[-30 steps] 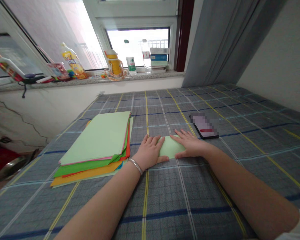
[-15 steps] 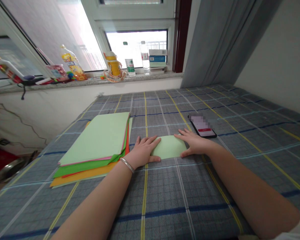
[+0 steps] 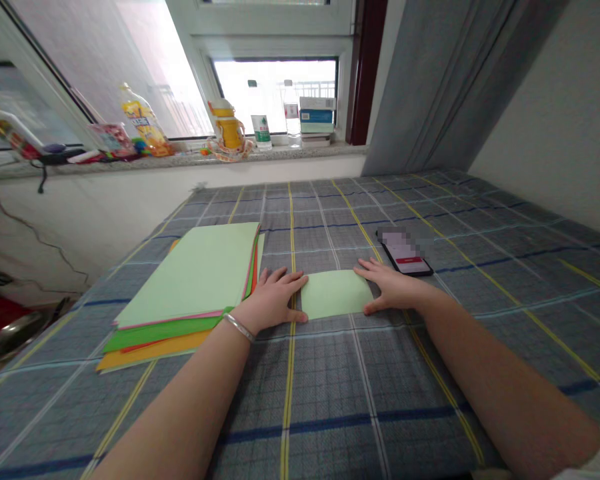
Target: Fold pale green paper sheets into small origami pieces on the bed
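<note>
A small pale green sheet of paper (image 3: 336,294) lies on the plaid cloth between my two hands. At its left edge rests my left hand (image 3: 275,299), fingers spread, thumb and fingertips just at the border of the sheet. A silver bangle circles that wrist. My right hand (image 3: 387,285) is spread at the opposite edge, with its fingertips touching the paper. Left of my left hand lies a stack of coloured paper (image 3: 190,273), pale green on top, with pink, bright green, red and orange sheets showing beneath.
A phone (image 3: 405,253) with a lit screen lies beyond my right hand on the plaid cloth (image 3: 330,380). Along the windowsill (image 3: 180,147) stand a drink bottle (image 3: 145,120), a yellow water bottle (image 3: 227,127), a white tube (image 3: 261,132) and stacked boxes (image 3: 317,119).
My left hand has slid left, off the small sheet to its edge, uncovering more of it. My right hand has barely moved, and the paper stays in place.
</note>
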Demonstrator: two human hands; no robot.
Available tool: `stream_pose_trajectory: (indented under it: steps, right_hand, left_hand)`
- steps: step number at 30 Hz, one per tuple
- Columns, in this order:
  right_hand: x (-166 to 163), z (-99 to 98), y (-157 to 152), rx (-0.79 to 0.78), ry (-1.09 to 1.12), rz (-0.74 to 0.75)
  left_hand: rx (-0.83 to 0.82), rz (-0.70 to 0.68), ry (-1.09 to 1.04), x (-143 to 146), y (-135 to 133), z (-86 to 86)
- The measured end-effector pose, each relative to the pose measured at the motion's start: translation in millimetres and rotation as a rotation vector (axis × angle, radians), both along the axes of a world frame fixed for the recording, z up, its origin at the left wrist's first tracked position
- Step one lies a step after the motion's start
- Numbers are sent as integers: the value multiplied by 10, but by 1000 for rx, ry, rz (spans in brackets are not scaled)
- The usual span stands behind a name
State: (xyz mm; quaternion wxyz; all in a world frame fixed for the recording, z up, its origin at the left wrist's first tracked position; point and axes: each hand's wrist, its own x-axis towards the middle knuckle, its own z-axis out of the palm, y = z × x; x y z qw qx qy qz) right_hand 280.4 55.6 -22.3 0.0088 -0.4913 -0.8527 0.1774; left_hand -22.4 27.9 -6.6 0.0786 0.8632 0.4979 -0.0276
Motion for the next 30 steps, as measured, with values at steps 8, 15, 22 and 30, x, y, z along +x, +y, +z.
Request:
stream_pose_trajectory:
  steps: [8, 15, 22, 30]
  right_hand:
    - [-87, -19, -132, 149, 42, -23]
    - [-319, 8, -234, 348, 145, 246]
    - [-468, 115, -295, 450, 253, 344]
    - [-571, 99, -309, 546, 272, 215]
  left_hand:
    - [107, -7, -16, 150, -97, -40]
    - [377, -12, -36, 372, -222, -76]
    - [371, -339, -137, 438, -173, 62]
    - [458, -264, -257, 494, -115, -62]
